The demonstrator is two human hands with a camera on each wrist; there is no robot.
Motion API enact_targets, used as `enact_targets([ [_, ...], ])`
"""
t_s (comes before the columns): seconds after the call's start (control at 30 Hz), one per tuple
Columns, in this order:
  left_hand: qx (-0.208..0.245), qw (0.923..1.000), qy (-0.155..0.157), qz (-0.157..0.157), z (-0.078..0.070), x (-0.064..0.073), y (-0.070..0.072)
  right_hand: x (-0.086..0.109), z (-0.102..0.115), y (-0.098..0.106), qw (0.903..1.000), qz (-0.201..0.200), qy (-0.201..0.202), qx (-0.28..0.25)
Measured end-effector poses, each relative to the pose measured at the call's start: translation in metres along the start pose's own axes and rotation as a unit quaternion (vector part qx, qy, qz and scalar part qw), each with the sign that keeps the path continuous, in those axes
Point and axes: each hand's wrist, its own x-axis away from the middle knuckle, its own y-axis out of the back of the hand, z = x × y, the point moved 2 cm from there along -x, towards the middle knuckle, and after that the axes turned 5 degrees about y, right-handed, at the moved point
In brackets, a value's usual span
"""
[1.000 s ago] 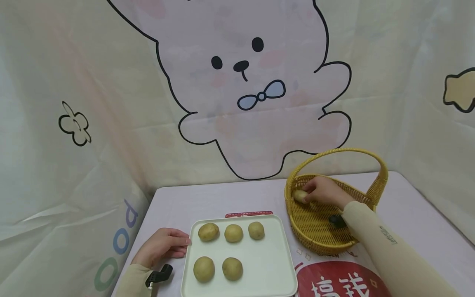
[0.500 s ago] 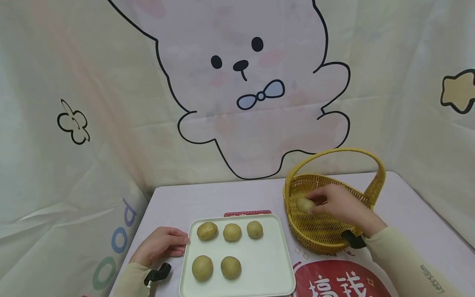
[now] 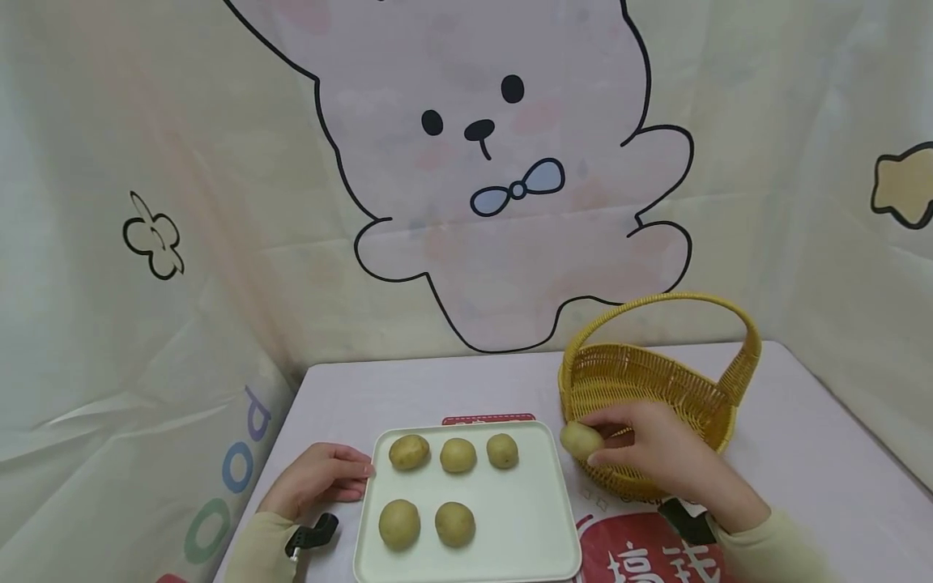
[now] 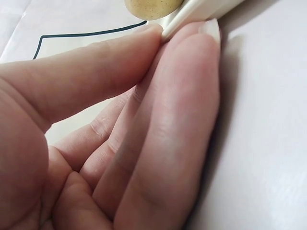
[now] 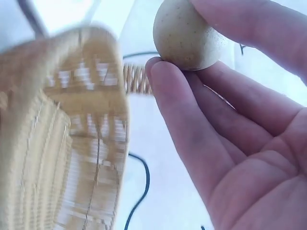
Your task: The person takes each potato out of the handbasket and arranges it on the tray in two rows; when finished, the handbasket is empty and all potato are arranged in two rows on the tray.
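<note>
My right hand pinches a potato between thumb and fingertips, in front of the near left rim of the yellow wicker basket. In the right wrist view, that potato sits clear of the basket wall. My left hand is at the left edge of a white tray; the left wrist view has thumb and forefinger pinching the tray's rim. Several potatoes lie on the tray: three in a back row, with a middle one, and two in front, including a larger one.
The basket's tall arched handle rises at the back right. A red printed patch marks the pale tablecloth right of the tray. Behind the table hangs a cloth with a cartoon bear.
My right hand has lifted the potato out of the basket and brought it toward me, over the near rim and closer to the tray. The left hand stays at the tray's edge.
</note>
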Motion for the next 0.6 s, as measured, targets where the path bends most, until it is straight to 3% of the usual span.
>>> enact_targets([
  [0.2, 0.005, 1.0000, 0.001, 0.000, -0.001, 0.001, 0.000, -0.005, 0.006, -0.033, 0.9982, 0.021, 0.036, -0.043],
  [0.6, 0.002, 0.9999, 0.010, -0.005, -0.002, 0.001, 0.000, -0.010, 0.002, -0.093, 0.9932, 0.058, 0.041, -0.093],
])
